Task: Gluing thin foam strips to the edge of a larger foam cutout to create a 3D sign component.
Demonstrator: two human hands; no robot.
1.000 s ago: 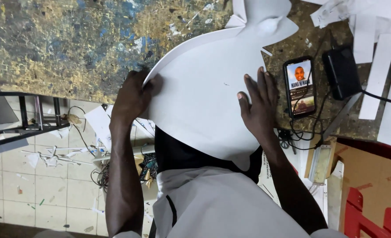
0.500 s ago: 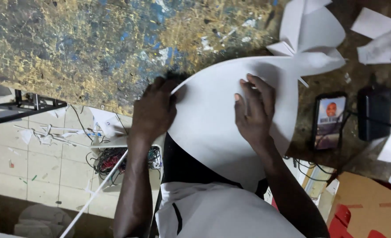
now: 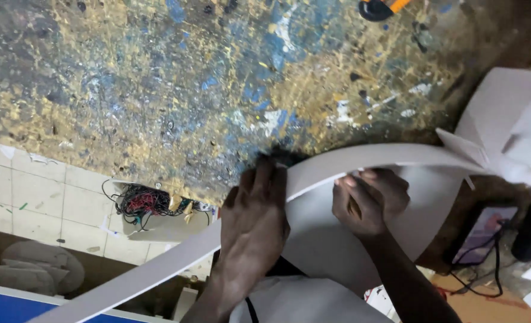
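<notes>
Close below me, my left hand (image 3: 254,209) lies palm down on a big white sheet (image 3: 361,233), its fingers pressed together and flat along the sheet's near edge. Just beside it, my right hand (image 3: 368,202) curls around the same edge, the fingers (image 3: 378,177) bent over and pinching the raised lip of the sheet. The sheet rests on the tabletop (image 3: 175,90) in front of my chest, and its upper edge lifts in a long curved band (image 3: 397,158) that runs from between my hands toward the right. A long white strip (image 3: 134,281) slants away from under my left hand down to the lower left, out over the tiled floor (image 3: 44,203). On that floor, near the table's edge, lies a tangle of wires (image 3: 142,202). To the right of the sheet, a phone (image 3: 484,230) lies flat with a black cable (image 3: 487,281) beside it. Farther right, loose white paper pieces (image 3: 510,131) overlap. Beyond my hands the tabletop is worn and spattered with blue, yellow and white paint, and at its far edge sits an orange and black tool (image 3: 380,7), partly cut off.
</notes>
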